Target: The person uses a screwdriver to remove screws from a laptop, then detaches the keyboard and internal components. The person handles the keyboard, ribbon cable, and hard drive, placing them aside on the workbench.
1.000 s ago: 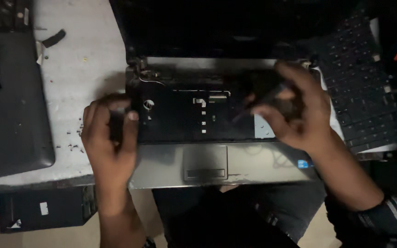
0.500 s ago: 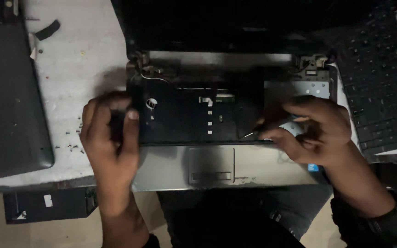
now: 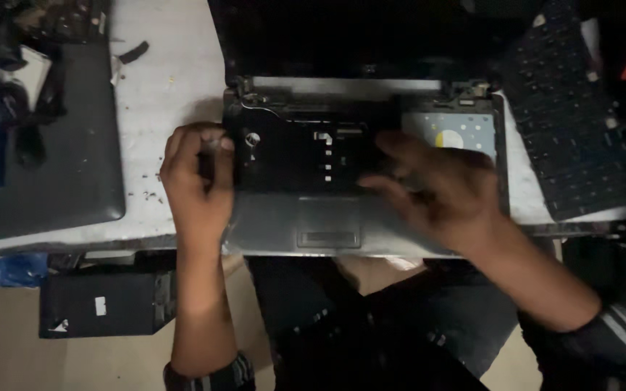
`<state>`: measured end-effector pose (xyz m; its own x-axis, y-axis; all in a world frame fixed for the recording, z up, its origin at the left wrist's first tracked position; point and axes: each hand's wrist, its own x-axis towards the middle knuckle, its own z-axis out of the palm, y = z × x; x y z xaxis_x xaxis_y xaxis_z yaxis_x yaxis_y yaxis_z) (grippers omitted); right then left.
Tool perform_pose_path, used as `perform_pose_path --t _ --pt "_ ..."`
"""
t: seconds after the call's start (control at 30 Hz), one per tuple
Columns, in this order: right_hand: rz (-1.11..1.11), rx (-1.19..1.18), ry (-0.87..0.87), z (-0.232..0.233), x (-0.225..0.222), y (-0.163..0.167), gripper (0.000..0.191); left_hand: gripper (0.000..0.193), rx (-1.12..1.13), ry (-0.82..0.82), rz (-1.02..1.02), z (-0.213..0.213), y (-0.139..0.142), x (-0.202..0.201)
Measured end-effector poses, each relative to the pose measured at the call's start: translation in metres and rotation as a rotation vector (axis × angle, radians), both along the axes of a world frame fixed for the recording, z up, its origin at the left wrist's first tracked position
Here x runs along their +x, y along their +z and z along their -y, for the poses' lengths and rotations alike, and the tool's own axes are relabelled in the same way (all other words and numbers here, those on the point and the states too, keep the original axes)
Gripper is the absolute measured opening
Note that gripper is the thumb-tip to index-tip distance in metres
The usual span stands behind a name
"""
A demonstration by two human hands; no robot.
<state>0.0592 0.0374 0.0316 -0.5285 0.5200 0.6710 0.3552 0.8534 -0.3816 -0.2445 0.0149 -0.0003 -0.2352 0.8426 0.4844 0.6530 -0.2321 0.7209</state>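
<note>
A partly dismantled grey laptop base [image 3: 295,224], its keyboard removed so the dark inner tray and a silver drive plate [image 3: 452,134] show, lies flat on the white worktable [image 3: 161,87] directly in front of the person, with its dark lid open behind. The left hand [image 3: 198,181] is curled over the base's left edge, fingers closed on the rim beside the hinge. The right hand [image 3: 440,192] hangs over the right part of the dark tray with fingers spread loosely; it is blurred, and whether it pinches anything cannot be told.

The base looks rigid but thin-shelled, moderately heavy for its size, and fragile where the inside lies exposed. It would likely handle best taken by its 2 side edges or the smooth palm rest near the touchpad [image 3: 329,221], away from the open tray and the hinge.

The table is hard, flat and speckled with small debris. A closed dark-grey laptop [image 3: 59,174] crowds the left, a loose black keyboard [image 3: 570,123] lies to the right. The lighting is dim.
</note>
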Motion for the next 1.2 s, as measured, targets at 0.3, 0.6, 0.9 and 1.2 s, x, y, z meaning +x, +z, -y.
perform_pose_path --t 0.3,0.6,0.9,1.2 --pt "-0.117 -0.178 0.203 0.0 -0.011 0.021 0.038 0.029 -0.091 -0.266 0.06 0.042 0.025 0.066" --pt "-0.295 -0.318 0.128 -0.006 -0.011 0.021 0.035 0.027 -0.13 -0.719 0.463 -0.007 0.009 0.117" --pt "-0.312 -0.408 0.153 -0.004 -0.011 0.019 0.039 0.028 0.018 -0.71 0.305 -0.005 0.007 0.117" --pt "-0.216 -0.294 0.007 0.003 -0.018 0.028 0.04 0.03 -0.082 -0.632 0.427 -0.006 0.002 0.12"
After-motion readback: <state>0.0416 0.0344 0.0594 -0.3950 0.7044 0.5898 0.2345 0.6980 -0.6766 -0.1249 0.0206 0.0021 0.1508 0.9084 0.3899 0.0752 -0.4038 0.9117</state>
